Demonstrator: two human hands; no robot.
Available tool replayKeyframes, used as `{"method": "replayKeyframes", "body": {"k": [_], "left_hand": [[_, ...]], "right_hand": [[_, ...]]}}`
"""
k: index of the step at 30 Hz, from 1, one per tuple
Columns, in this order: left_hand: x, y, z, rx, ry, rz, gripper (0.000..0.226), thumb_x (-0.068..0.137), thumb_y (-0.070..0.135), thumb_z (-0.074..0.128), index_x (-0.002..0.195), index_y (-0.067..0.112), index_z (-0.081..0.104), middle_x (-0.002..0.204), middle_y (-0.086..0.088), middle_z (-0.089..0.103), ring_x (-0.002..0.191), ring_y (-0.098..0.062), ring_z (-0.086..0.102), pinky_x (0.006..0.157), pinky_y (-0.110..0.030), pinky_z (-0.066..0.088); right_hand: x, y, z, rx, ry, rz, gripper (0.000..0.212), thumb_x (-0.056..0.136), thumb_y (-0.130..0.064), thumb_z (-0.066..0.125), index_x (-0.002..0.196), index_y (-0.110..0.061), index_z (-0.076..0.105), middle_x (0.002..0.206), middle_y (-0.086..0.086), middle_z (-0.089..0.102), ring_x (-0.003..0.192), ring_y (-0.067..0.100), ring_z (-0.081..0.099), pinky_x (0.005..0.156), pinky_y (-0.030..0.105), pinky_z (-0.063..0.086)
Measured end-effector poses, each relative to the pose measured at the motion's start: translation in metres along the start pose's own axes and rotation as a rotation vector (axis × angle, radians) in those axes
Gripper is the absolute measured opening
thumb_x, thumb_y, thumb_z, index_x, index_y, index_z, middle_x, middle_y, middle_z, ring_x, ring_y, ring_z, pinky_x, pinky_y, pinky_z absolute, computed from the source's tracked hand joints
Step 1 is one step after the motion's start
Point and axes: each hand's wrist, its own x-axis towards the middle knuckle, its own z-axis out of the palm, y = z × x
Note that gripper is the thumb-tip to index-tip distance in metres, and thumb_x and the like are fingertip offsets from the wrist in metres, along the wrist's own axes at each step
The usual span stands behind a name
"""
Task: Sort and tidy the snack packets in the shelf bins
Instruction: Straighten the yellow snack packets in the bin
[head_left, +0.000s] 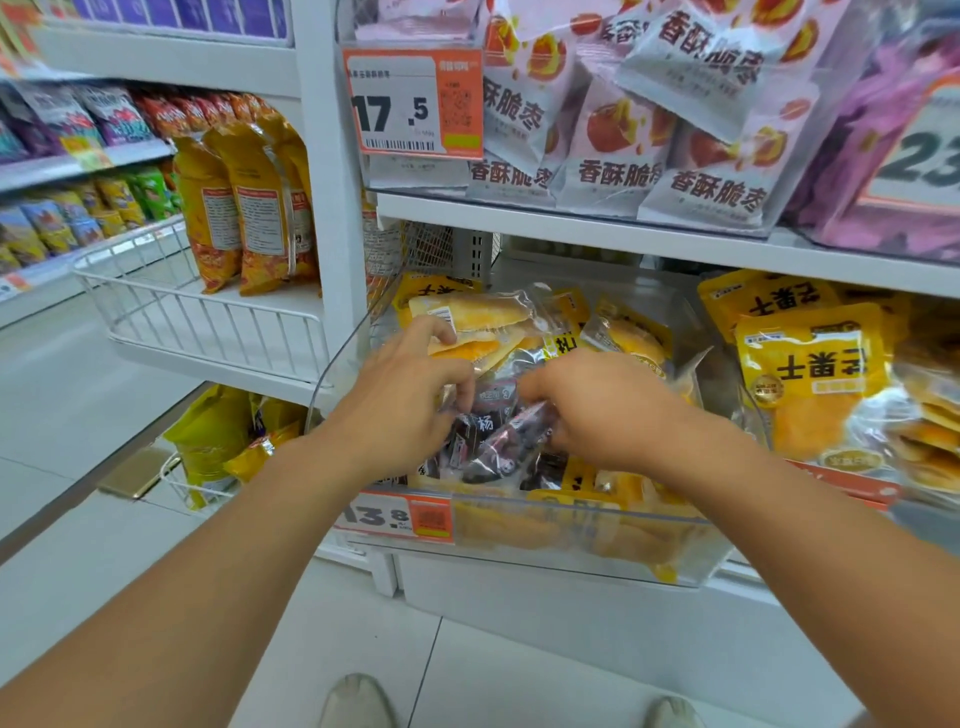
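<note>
Inside the clear bin (519, 525) on the lower shelf, a cluster of dark packets (498, 436) lies on top of yellow packets (631, 340). Both hands reach into the bin from the front and meet over the dark packets. Left hand (410, 389): fingers curled, pinching the left edge of the dark packets. Right hand (597, 410): fingers curled, gripping the right side of the same cluster. Yellow packets surround the hands behind and to the right. An orange price tag (395, 517) is fixed to the bin front, lower left. A neighbouring bin to the right holds larger yellow bags (810, 374). White packets (613, 150) fill the shelf above. A white wire basket (197, 317) stands to the left.
</note>
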Motion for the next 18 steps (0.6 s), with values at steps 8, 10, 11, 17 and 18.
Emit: {"method": "replayKeyframes", "body": {"k": [8,10,11,17,18], "left_hand": [[-0.011,0.000,-0.020,-0.160,-0.129,-0.050,0.034,0.105,0.023,0.042,0.102,0.037,0.074,0.157,0.014,0.026,0.143,-0.006,0.020,0.112,-0.034,0.019],[-0.011,0.000,-0.020,-0.163,-0.132,-0.053,0.035,0.106,0.030,0.040,0.102,0.038,0.074,0.156,0.015,0.028,0.143,-0.009,0.022,0.115,-0.038,0.021],[-0.011,-0.002,-0.020,-0.167,-0.124,-0.051,0.035,0.106,0.031,0.040,0.101,0.039,0.074,0.155,0.015,0.029,0.143,-0.011,0.024,0.116,-0.041,0.023],[-0.006,-0.005,-0.018,-0.092,-0.116,-0.039,0.015,0.089,0.052,0.066,0.098,0.041,0.072,0.151,0.014,0.032,0.140,-0.017,0.031,0.111,-0.047,0.038],[-0.006,-0.007,-0.017,-0.064,-0.120,-0.038,0.023,0.083,0.059,0.069,0.097,0.040,0.071,0.151,0.014,0.032,0.139,-0.018,0.035,0.110,-0.046,0.040]], "right_hand": [[0.008,0.002,-0.016,0.426,-0.052,0.063,0.045,0.053,-0.036,0.097,0.063,-0.026,0.054,0.057,-0.011,0.060,0.054,0.003,0.056,0.050,0.025,0.039],[0.007,0.011,-0.021,0.460,-0.056,0.071,0.043,0.053,-0.036,0.097,0.058,-0.022,0.056,0.051,-0.011,0.058,0.046,0.002,0.050,0.050,0.022,0.038],[0.007,0.016,-0.023,0.497,-0.038,0.075,0.043,0.053,-0.037,0.096,0.059,-0.018,0.059,0.051,-0.009,0.057,0.046,0.005,0.047,0.051,0.024,0.039],[0.012,0.002,-0.004,0.306,0.109,0.020,0.041,0.071,-0.042,0.086,0.064,-0.013,0.058,0.058,0.000,0.055,0.055,0.017,0.048,0.054,0.033,0.041],[0.015,-0.005,0.002,0.275,0.145,0.019,0.042,0.072,-0.044,0.085,0.062,-0.016,0.055,0.058,0.000,0.054,0.057,0.018,0.050,0.055,0.034,0.043]]}}
